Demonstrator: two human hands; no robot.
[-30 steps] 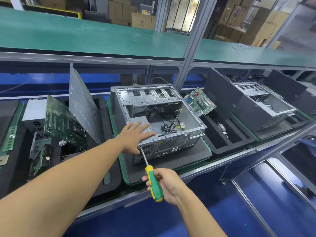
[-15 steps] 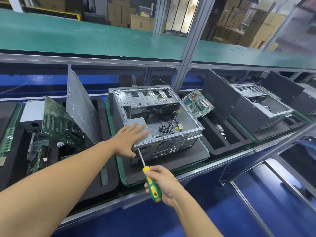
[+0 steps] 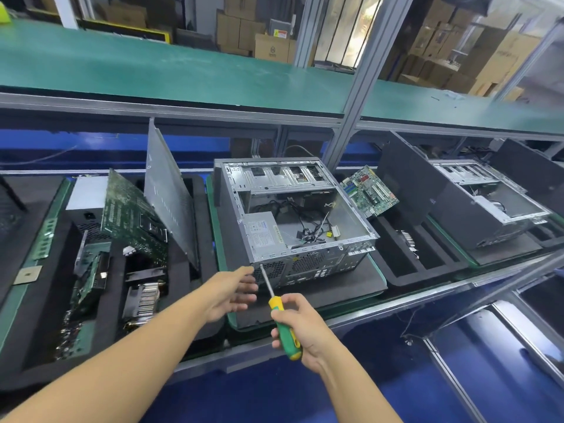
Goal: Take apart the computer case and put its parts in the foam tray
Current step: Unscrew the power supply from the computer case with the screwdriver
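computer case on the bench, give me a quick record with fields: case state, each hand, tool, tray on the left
case: computer case open on top, power supply and loose cables inside
right hand: right hand grips screwdriver, tip at the case's near left corner
left hand: left hand open, beside that corner
tray: foam tray holds circuit board and side panel, both leaning
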